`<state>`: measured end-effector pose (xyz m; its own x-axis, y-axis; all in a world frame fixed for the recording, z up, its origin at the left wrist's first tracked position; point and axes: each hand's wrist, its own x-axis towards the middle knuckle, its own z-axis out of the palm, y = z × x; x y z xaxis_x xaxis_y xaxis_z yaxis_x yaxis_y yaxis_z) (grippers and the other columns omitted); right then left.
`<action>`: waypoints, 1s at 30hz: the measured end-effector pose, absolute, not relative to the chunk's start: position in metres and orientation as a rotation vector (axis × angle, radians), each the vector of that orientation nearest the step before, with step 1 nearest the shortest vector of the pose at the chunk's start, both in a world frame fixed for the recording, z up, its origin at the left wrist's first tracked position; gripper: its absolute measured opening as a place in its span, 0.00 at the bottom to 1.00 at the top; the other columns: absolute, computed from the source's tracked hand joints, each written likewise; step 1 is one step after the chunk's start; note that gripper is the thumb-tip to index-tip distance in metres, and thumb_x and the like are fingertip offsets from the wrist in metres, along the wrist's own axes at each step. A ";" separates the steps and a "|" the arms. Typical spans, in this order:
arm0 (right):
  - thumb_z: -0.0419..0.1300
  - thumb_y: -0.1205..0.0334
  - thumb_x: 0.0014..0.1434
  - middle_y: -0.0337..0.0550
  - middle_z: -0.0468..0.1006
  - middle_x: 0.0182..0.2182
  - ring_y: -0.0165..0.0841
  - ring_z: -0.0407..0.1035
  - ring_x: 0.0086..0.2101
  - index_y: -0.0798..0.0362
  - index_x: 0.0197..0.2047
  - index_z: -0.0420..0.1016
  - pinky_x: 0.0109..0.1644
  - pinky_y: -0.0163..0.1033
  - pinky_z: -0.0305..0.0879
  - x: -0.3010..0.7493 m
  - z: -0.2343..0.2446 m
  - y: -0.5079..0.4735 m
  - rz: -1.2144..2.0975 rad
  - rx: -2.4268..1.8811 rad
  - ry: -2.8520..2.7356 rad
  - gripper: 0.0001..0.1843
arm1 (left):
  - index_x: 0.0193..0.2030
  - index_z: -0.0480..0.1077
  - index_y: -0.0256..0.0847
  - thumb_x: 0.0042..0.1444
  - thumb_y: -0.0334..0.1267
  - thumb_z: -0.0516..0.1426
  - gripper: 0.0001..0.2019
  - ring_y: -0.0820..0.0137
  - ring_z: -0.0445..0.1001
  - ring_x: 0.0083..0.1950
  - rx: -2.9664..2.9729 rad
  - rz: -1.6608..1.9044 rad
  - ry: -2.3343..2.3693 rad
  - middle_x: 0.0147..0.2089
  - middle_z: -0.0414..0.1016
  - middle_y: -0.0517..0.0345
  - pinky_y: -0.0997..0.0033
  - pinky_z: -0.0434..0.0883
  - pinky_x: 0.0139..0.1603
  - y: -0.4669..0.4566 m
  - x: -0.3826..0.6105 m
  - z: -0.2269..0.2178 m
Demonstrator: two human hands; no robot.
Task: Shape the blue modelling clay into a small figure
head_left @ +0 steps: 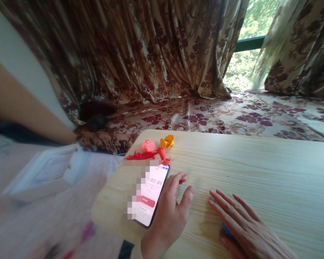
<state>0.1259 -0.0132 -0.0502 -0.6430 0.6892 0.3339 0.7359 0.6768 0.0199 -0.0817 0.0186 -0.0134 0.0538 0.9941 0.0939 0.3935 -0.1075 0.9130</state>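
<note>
My right hand (243, 225) lies palm down with its fingers stretched out, over a blue lump (228, 231) on the table. Only a small edge of that lump shows beside the palm, so its shape is hidden. My left hand (171, 212) rests by the right edge of a phone (148, 212), thumb apart from the fingers, holding nothing. A timer reading glows on the phone's screen, part of which is pixelated. Beyond the phone are a pink lump (148, 145), an orange cup-shaped piece (167, 141), a long jagged red piece (140, 155) and a red flared piece (161, 153).
The pale wooden table (259, 162) has a rounded corner at the left. Behind it is a ledge with a floral cover (199, 117), below patterned curtains (162, 54) and a window (248, 43). A white object (43, 169) is blurred at the lower left.
</note>
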 end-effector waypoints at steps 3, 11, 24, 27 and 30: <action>0.53 0.59 0.59 0.45 0.60 0.61 0.44 0.59 0.57 0.50 0.66 0.49 0.57 0.51 0.64 0.131 -0.050 0.000 -0.137 -1.170 -2.607 0.33 | 0.53 0.66 0.42 0.60 0.42 0.50 0.16 0.64 0.68 0.54 1.556 1.045 1.346 0.51 0.71 0.51 0.65 0.65 0.56 0.012 -0.060 0.012; 0.48 0.66 0.60 0.41 0.66 0.58 0.38 0.62 0.56 0.46 0.67 0.47 0.57 0.44 0.64 0.138 -0.054 -0.010 -0.248 -1.055 -2.649 0.32 | 0.50 0.68 0.40 0.60 0.38 0.51 0.13 0.65 0.69 0.50 1.678 1.244 1.115 0.47 0.73 0.51 0.65 0.64 0.56 0.039 -0.016 0.022; 0.48 0.60 0.62 0.42 0.62 0.60 0.39 0.61 0.56 0.48 0.68 0.43 0.57 0.47 0.63 0.139 -0.058 0.002 -0.185 -1.105 -2.622 0.33 | 0.46 0.68 0.37 0.60 0.43 0.50 0.14 0.68 0.71 0.47 1.166 1.335 1.244 0.46 0.74 0.49 0.69 0.67 0.49 0.089 -0.033 -0.032; 0.49 0.59 0.61 0.43 0.63 0.60 0.41 0.61 0.56 0.50 0.68 0.43 0.57 0.47 0.62 0.134 -0.055 -0.005 -0.208 -1.053 -2.623 0.34 | 0.45 0.69 0.38 0.60 0.43 0.50 0.14 0.69 0.71 0.46 1.121 1.364 1.308 0.45 0.74 0.50 0.69 0.67 0.49 0.093 -0.042 -0.031; 0.51 0.57 0.61 0.46 0.59 0.61 0.45 0.60 0.57 0.51 0.68 0.45 0.58 0.53 0.60 0.135 -0.051 0.004 -0.256 -1.209 -2.579 0.34 | 0.44 0.69 0.37 0.59 0.42 0.50 0.13 0.69 0.71 0.46 1.137 1.385 1.354 0.44 0.73 0.50 0.69 0.67 0.48 0.098 -0.051 -0.033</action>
<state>0.1354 0.0043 -0.0508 -0.6100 0.7228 0.3246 0.7725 0.6337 0.0407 -0.0506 0.0978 -0.0327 -0.2091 0.9772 0.0367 0.0144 -0.0344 0.9993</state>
